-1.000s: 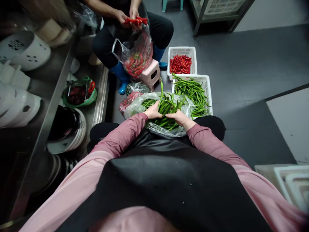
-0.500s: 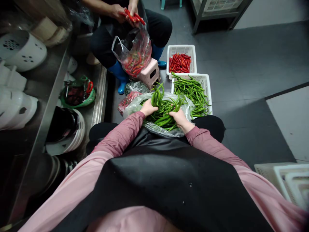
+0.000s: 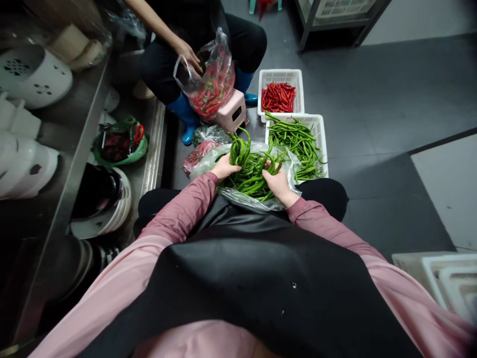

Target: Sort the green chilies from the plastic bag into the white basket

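Note:
My left hand is closed round a bunch of long green chili peppers, their curved tips sticking up above the fist. Across from it, my right hand has its thumb pressed over a few more green chili peppers; its other fingers are partly hidden. Both hands are over an opened clear plastic bag on my lap, full of the same peppers. Just beyond the bag on the right, a white plastic basket holds many green chili peppers.
A co-worker's hand reaches into a clear bag of red chili peppers on a pink stool. Another white basket holds red chili peppers. Steel shelves with white containers line the left. White baskets stand at lower right.
My left hand has shifted slightly left with its bunch, while my right hand has barely moved. The co-worker's hands have parted; one is now at the bag, and a blurred red bundle appears at the top.

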Demonstrator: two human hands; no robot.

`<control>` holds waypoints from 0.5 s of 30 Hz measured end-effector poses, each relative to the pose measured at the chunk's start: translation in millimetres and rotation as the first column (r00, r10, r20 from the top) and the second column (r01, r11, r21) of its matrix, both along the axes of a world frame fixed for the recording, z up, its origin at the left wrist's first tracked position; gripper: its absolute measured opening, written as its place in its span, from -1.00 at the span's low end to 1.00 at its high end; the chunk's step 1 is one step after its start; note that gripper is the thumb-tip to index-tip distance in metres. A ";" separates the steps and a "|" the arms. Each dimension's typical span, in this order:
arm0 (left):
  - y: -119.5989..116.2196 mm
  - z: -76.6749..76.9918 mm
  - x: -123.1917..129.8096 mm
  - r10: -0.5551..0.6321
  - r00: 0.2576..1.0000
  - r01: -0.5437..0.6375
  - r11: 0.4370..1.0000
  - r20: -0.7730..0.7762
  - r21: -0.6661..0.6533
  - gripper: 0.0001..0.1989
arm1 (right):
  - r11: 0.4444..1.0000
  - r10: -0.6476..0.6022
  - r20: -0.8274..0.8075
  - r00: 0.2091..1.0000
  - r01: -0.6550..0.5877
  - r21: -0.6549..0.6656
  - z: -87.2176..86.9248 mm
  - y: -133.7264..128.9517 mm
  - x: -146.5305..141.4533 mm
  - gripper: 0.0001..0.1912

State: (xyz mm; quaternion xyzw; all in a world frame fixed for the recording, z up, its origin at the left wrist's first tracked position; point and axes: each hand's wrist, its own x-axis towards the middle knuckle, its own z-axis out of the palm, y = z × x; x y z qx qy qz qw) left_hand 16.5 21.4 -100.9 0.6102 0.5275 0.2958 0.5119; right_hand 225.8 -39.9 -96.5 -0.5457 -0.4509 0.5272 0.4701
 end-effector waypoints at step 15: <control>-16.2 -9.0 22.3 -0.184 0.982 0.183 0.983 0.044 0.022 -0.31 | 0.992 0.113 -0.304 0.946 -0.123 -0.014 -1.0 7.8 -29.1 -0.28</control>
